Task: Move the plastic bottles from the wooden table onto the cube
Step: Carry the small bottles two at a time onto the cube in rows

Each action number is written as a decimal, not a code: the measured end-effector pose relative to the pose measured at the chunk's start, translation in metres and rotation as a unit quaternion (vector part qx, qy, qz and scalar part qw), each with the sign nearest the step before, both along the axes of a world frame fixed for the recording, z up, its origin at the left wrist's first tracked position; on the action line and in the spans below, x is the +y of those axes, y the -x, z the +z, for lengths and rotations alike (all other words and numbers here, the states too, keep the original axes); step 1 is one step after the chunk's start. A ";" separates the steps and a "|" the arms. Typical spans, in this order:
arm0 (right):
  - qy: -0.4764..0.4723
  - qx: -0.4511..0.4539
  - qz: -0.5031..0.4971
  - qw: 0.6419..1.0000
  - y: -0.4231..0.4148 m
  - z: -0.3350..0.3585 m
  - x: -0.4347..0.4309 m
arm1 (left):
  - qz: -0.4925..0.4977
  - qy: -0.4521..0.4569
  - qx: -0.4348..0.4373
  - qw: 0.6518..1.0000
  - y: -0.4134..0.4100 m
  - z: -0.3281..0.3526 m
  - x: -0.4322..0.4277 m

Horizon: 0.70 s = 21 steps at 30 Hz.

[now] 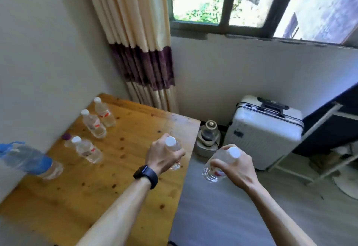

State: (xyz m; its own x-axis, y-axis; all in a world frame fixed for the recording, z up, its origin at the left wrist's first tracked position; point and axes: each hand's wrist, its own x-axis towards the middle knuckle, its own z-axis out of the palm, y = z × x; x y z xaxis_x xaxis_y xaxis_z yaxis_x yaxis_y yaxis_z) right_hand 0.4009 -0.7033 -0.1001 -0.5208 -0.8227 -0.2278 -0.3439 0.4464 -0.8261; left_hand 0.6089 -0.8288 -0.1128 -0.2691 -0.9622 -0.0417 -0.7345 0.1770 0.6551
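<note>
My left hand (pixel 161 157) grips a clear white-capped plastic bottle (pixel 173 145) above the right edge of the wooden table (pixel 124 168). My right hand (pixel 235 168) grips a second clear bottle (pixel 213 170) over the floor, just right of the table. Several more clear bottles stand along the table's left side: two white-capped ones with red labels (pixel 102 113) (pixel 93 123), another (pixel 87 149) with a purple-capped one (pixel 67 139) behind it, and a large blue-labelled bottle (pixel 29 158) at the far left. No cube is in view.
A white suitcase (pixel 265 131) stands against the wall to the right, with a small appliance (pixel 208 139) on the floor beside the table. A striped curtain (pixel 143 51) hangs behind the table. A light frame (pixel 319 148) stands at the far right.
</note>
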 end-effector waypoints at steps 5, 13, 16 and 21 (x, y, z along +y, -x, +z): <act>0.016 0.006 -0.114 0.993 0.087 0.000 0.077 | -0.120 -0.029 0.007 0.992 0.126 0.005 0.035; 0.007 0.023 -0.284 0.959 0.226 -0.005 0.219 | -0.285 -0.116 0.039 0.951 0.318 0.013 0.145; 0.003 0.009 -0.358 0.934 0.267 -0.009 0.272 | -0.343 -0.138 0.039 0.928 0.378 0.014 0.187; -0.010 0.000 -0.469 0.883 0.315 -0.006 0.351 | -0.460 -0.119 0.003 0.880 0.474 0.012 0.251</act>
